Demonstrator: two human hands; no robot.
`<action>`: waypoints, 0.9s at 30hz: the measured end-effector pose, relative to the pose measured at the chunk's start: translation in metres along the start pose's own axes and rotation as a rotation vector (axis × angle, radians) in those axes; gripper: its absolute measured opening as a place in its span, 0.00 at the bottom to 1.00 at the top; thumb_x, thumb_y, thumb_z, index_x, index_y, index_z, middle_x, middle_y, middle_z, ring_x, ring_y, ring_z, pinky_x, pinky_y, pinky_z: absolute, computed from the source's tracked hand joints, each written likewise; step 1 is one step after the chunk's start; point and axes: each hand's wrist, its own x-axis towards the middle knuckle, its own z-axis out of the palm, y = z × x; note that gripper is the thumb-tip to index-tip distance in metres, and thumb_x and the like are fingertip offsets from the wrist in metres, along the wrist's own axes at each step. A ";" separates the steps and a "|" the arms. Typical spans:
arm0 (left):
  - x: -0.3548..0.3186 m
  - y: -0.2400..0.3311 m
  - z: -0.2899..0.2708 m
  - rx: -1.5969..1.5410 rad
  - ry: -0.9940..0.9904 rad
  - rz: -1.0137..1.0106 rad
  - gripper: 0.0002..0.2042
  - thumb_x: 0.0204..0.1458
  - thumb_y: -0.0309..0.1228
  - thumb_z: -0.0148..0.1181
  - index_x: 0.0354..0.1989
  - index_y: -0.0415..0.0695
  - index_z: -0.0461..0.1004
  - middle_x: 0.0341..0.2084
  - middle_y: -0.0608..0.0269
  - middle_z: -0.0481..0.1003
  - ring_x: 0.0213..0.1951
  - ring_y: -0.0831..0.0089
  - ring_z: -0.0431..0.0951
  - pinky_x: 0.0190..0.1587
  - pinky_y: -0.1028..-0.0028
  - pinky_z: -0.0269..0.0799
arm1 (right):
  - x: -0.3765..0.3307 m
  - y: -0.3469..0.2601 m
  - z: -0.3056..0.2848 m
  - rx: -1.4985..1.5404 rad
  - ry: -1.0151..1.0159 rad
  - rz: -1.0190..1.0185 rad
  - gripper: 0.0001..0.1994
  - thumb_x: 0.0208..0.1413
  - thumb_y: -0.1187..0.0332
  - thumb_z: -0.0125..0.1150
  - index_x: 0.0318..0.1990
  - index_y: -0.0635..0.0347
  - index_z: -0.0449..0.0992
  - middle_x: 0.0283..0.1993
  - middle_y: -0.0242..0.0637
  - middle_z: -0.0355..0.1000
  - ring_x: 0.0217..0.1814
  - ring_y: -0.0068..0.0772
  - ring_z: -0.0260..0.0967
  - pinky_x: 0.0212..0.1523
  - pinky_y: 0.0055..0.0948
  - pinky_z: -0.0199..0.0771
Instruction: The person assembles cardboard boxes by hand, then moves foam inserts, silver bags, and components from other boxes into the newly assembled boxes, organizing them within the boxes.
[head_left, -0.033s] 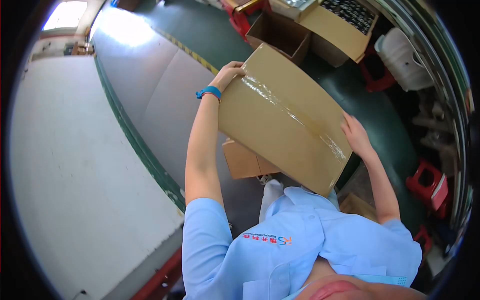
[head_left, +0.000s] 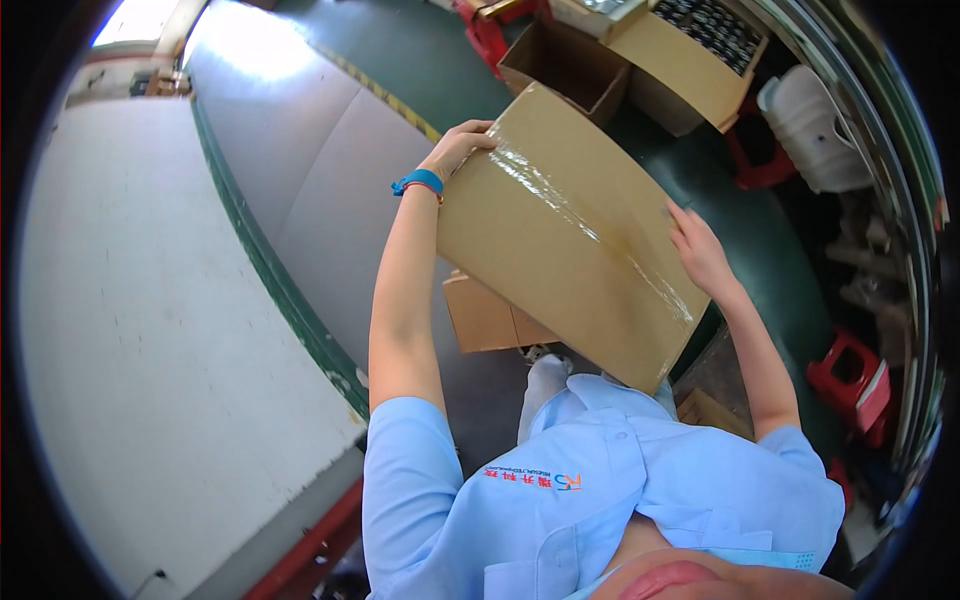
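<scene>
A large brown cardboard box (head_left: 565, 235) is tilted in front of my body, its near corner against my blue shirt. Clear shiny tape runs lengthwise along the middle of its top face. My left hand (head_left: 463, 147) grips the box's far left end, with fingers curled over the edge by the tape. A blue band circles that wrist. Over the box's right edge, my right hand (head_left: 702, 252) has its fingers stretched out and slightly blurred. I cannot tell how firmly it touches the cardboard. The box's underside is hidden.
A smaller carton (head_left: 490, 315) sits below the box. Beyond it stand an open empty carton (head_left: 565, 65) and a carton of small dark parts (head_left: 705, 35). Red stools (head_left: 850, 375) and a white plastic container (head_left: 812, 125) line the right. A white-topped table (head_left: 150, 330) extends along the left.
My right hand has moved a little farther away along the box's right edge, its fingers straighter. The left hand keeps its grip, and the box has barely shifted.
</scene>
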 end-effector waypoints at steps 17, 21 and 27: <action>0.008 -0.037 -0.023 -0.465 -0.019 0.017 0.20 0.54 0.38 0.44 0.52 0.41 0.66 0.45 0.67 0.70 0.44 0.78 0.70 0.48 0.79 0.64 | 0.188 -0.120 0.111 -0.252 -0.004 -0.492 0.06 0.52 0.67 0.51 0.31 0.58 0.68 0.25 0.44 0.71 0.28 0.47 0.70 0.26 0.40 0.68; 0.010 -0.057 -0.031 -0.253 -0.007 0.080 0.21 0.50 0.37 0.48 0.53 0.42 0.65 0.42 0.65 0.72 0.41 0.78 0.71 0.46 0.79 0.65 | 0.164 -0.107 0.117 -0.312 -0.073 -0.465 0.06 0.52 0.67 0.51 0.28 0.59 0.66 0.23 0.44 0.71 0.27 0.47 0.70 0.25 0.41 0.67; -0.006 -0.043 -0.015 0.068 0.131 0.049 0.27 0.44 0.35 0.52 0.55 0.39 0.64 0.47 0.56 0.69 0.47 0.70 0.70 0.50 0.75 0.62 | 0.108 -0.042 0.098 -0.420 -0.252 -0.415 0.07 0.51 0.67 0.50 0.27 0.59 0.66 0.20 0.44 0.68 0.25 0.48 0.68 0.24 0.42 0.66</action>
